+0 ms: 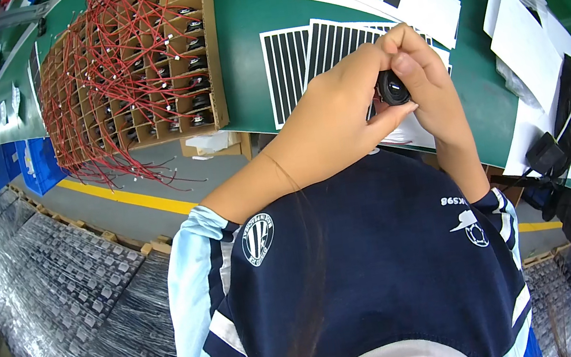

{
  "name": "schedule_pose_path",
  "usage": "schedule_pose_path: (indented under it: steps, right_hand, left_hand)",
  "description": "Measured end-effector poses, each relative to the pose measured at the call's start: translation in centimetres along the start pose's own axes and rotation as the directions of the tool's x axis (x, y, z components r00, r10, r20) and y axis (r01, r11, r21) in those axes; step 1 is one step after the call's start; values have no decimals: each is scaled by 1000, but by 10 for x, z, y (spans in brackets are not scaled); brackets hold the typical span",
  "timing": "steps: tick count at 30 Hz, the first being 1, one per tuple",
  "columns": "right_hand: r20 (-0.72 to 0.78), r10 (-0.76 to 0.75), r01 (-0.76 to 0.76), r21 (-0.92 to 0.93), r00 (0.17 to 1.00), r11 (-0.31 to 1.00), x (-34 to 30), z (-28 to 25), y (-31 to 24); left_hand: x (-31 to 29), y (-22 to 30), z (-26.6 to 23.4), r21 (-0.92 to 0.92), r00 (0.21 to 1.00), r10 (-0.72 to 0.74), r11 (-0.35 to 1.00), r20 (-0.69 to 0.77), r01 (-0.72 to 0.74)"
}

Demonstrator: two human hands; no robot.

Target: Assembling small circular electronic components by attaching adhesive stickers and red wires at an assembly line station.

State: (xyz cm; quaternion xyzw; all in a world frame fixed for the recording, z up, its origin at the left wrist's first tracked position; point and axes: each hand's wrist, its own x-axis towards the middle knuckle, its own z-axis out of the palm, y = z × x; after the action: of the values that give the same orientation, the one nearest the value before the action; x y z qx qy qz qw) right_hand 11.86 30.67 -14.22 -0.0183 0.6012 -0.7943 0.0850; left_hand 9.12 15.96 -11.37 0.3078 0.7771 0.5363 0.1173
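Observation:
Both hands meet over the near edge of the green table, closed around a small round black part (pixel 392 88) with a dark, glossy face. My left hand (pixel 340 107) grips it from the left, its thumb reaching below the part. From the right, my right hand (pixel 433 86) pinches it with thumb and forefinger near the top. Fingers cover much of its outline, and I see no wire on it. Just beyond the hands lie white sheets (pixel 282 109) with rows of black strips.
A divided cardboard box (pixel 215 56) at the left holds several black parts with tangled red wires (pixel 126 47). White sheets with black rectangles (pixel 434 12) lie farther back. At right are white papers (pixel 524 54) and a black pouch (pixel 546 154). Blue bins (pixel 41 171) stand at left.

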Motion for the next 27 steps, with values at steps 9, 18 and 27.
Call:
schedule_pose_path:
  steps: [9,18,27]
  right_hand:
    - [-278,-346,20,-754,896,657,20,-31,-4]
    - [-63,-482,-85,-996,874,-25,68,-80,21]
    - [-89,-449,-107,-994,889,-16,74,-80,23]
  left_hand:
    - [4,-16,-3,-374,914,-215,862,343,343]
    - [23,-50,-16,-698,879,-326,537,347,474]
    - [20,-65,-9,-823,839,-354,250,412,510]
